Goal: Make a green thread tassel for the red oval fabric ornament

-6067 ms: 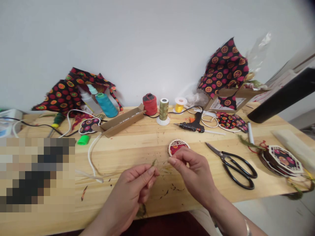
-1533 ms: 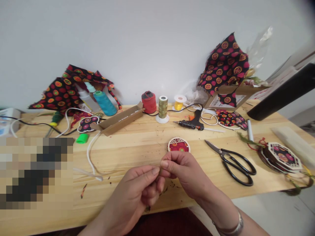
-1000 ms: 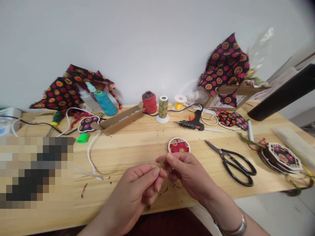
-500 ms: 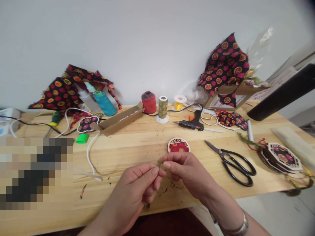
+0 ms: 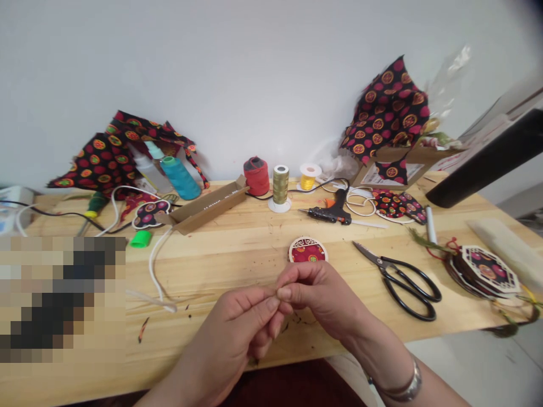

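Note:
My left hand [image 5: 240, 330] and my right hand [image 5: 324, 297] meet just above the near edge of the wooden table [image 5: 237, 254]. Both are closed in a pinch, fingertips touching, on a thin green thread that is almost hidden between them. A tuft of the same green thread [image 5: 253, 358] hangs below my left hand. Just beyond my right hand lies a round red ornament with a white fretwork rim [image 5: 308, 250].
Black scissors [image 5: 403, 280] lie right of my hands, with an octagonal ornament [image 5: 486, 268] beyond them. A glue gun [image 5: 333, 213], thread spools [image 5: 280, 186], a cardboard tray [image 5: 207, 208], a white cord [image 5: 155, 265] and patterned fabric [image 5: 114, 152] sit further back.
My hands came together from a spread position to fingertip contact. The green thread end that showed between the fingers is now nearly covered by them.

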`<action>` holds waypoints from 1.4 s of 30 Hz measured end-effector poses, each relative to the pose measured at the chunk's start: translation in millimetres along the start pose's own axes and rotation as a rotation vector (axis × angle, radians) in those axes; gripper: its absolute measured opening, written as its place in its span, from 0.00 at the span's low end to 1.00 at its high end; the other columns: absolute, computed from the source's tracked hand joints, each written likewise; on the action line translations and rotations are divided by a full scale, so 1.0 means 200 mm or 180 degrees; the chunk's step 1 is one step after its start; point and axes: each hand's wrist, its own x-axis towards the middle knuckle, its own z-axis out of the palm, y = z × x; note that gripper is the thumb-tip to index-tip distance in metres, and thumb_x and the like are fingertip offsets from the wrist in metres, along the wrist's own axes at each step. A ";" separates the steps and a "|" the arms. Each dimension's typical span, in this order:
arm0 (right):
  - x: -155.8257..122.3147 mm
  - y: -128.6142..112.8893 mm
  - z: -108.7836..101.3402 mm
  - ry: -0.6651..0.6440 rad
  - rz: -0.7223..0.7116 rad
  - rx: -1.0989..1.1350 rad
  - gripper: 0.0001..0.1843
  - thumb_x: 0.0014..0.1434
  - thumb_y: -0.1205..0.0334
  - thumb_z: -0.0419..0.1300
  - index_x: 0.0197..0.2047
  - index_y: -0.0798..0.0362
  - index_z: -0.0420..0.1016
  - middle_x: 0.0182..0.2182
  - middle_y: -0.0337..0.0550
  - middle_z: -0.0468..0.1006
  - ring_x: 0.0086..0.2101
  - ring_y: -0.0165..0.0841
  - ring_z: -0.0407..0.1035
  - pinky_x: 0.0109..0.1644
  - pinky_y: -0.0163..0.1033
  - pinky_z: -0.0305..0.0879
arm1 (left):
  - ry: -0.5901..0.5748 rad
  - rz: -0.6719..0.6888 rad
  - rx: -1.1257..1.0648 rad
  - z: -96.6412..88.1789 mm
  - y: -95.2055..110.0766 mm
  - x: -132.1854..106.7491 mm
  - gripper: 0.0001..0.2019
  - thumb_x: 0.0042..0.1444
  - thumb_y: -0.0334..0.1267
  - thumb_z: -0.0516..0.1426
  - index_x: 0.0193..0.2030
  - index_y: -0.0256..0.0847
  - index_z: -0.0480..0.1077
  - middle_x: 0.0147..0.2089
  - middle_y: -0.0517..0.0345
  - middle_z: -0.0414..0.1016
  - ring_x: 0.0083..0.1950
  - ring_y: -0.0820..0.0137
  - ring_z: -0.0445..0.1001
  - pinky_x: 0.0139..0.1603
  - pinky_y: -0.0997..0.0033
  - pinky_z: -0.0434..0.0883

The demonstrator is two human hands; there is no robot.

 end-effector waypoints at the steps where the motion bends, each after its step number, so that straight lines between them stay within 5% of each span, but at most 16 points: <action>1: 0.00 0.00 0.00 0.0036 -0.0059 -0.0086 0.09 0.41 0.63 0.70 0.22 0.58 0.74 0.15 0.34 0.72 0.20 0.23 0.63 0.27 0.30 0.55 | -0.0009 0.0006 -0.0019 0.00 0.00 0.00 0.11 0.55 0.38 0.57 0.26 0.36 0.74 0.20 0.64 0.63 0.19 0.81 0.49 0.19 0.78 0.46; 20: -0.02 -0.07 0.04 0.0298 -0.0545 -0.0913 0.06 0.48 0.67 0.61 0.22 0.57 0.71 0.18 0.34 0.70 0.23 0.24 0.62 0.30 0.31 0.59 | -0.0055 -0.0139 -0.0430 -0.01 0.00 0.01 0.08 0.50 0.38 0.62 0.36 0.39 0.78 0.18 0.65 0.64 0.18 0.83 0.46 0.18 0.80 0.44; 29: -0.02 -0.05 0.06 0.0523 -0.0741 -0.1210 0.06 0.48 0.71 0.60 0.21 0.56 0.70 0.18 0.32 0.68 0.22 0.23 0.61 0.28 0.30 0.58 | 0.0357 0.0282 0.0807 -0.02 -0.01 0.00 0.13 0.53 0.43 0.59 0.22 0.39 0.75 0.20 0.62 0.66 0.19 0.79 0.52 0.19 0.75 0.49; 33: -0.03 -0.05 0.07 0.0298 -0.0757 -0.1005 0.07 0.51 0.70 0.59 0.22 0.55 0.69 0.17 0.32 0.68 0.21 0.24 0.63 0.27 0.31 0.60 | 0.0407 0.0543 0.0985 -0.02 -0.02 0.00 0.10 0.54 0.43 0.58 0.29 0.44 0.79 0.18 0.65 0.62 0.20 0.76 0.55 0.20 0.75 0.54; 36: -0.03 -0.05 0.07 0.0331 -0.0945 -0.1059 0.06 0.50 0.71 0.61 0.23 0.55 0.72 0.18 0.32 0.69 0.23 0.24 0.64 0.29 0.30 0.62 | 0.0563 0.1071 0.1056 -0.02 -0.02 0.00 0.06 0.52 0.39 0.60 0.32 0.49 0.81 0.35 0.58 0.74 0.39 0.67 0.70 0.39 0.71 0.66; 39: -0.02 -0.06 0.05 0.0349 -0.1195 -0.1118 0.03 0.50 0.69 0.62 0.28 0.54 0.78 0.25 0.35 0.75 0.28 0.25 0.68 0.34 0.31 0.65 | 0.0757 0.1347 0.0968 -0.02 -0.01 0.01 0.06 0.50 0.38 0.61 0.29 0.50 0.81 0.58 0.57 0.67 0.60 0.57 0.60 0.57 0.60 0.58; 42: 0.00 -0.03 0.04 0.0398 -0.1227 -0.0756 0.09 0.54 0.65 0.60 0.39 0.50 0.79 0.33 0.39 0.79 0.36 0.29 0.71 0.44 0.36 0.66 | 0.0867 0.1359 0.0449 -0.01 0.01 0.01 0.04 0.48 0.37 0.62 0.27 0.49 0.80 0.66 0.60 0.59 0.64 0.55 0.54 0.60 0.55 0.55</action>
